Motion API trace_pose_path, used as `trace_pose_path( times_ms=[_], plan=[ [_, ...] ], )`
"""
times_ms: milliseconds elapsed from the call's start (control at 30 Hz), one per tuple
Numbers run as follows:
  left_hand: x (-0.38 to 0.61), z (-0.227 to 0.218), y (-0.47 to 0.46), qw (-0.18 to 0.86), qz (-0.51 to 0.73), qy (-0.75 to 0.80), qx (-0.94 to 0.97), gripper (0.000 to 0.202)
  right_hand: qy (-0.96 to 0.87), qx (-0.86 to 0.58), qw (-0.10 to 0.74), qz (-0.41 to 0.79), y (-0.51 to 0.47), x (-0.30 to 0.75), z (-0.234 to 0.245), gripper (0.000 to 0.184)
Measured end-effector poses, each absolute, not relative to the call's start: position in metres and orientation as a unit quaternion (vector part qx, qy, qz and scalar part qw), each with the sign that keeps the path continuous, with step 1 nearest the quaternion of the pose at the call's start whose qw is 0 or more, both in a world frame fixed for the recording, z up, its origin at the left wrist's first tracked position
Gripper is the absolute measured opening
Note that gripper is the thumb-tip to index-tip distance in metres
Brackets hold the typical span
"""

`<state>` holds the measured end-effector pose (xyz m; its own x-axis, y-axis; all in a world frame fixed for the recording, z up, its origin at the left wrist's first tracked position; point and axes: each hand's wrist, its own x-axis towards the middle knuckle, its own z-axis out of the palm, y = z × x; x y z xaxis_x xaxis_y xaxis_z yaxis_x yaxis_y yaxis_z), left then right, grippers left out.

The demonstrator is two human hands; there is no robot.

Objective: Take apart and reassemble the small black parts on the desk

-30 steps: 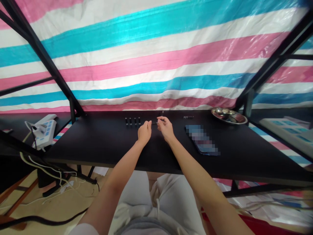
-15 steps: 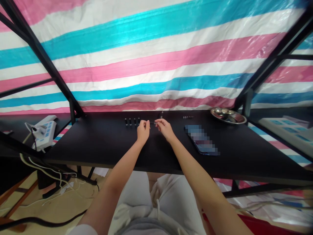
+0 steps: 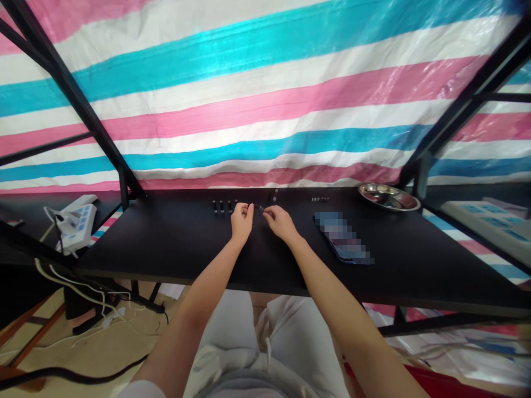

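My left hand (image 3: 241,220) and my right hand (image 3: 280,223) meet above the middle of a black table (image 3: 174,243). Both pinch the ends of a small thin dark rod-like piece (image 3: 258,207) held between them. Just behind my left hand a short row of small dark upright cylinders (image 3: 221,207) stands on the table. A single small dark piece (image 3: 274,194) stands further back, and a row of tiny dark parts (image 3: 319,199) lies to its right.
A phone (image 3: 344,239) lies right of my hands. A round metal dish (image 3: 389,197) sits at the back right corner. A white power strip (image 3: 77,219) with cables is at the left. Black frame posts (image 3: 123,188) rise at both sides before a striped tarp.
My hands have drawn closer together and slightly left. The left hand now pinches the end of the small dark piece that the right hand held.
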<state>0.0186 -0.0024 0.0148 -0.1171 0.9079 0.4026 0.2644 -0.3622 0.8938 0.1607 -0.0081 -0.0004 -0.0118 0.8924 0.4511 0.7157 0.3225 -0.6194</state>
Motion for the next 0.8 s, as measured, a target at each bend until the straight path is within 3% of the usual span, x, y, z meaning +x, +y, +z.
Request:
trace_pose_path(
  times_ms=[100,367,700,800],
  plan=[
    [0.019,0.014,-0.002,0.298,0.565,0.483,0.599,0.024,-0.696,-0.563,0.424,0.14,-0.007,0.161,0.0,0.018],
    [0.02,0.007,-0.002,0.285,0.489,0.515,0.644,0.019,-0.754,-0.583,0.267,0.143,-0.012,0.152,0.0,0.02],
    [0.019,-0.003,0.001,0.249,0.448,0.545,0.663,0.018,-0.73,-0.621,0.27,0.094,-0.031,0.148,0.019,0.016],
    [0.018,-0.004,0.003,0.238,0.454,0.539,0.669,0.02,-0.729,-0.641,0.237,0.049,-0.065,0.137,0.024,0.025]
  ],
)
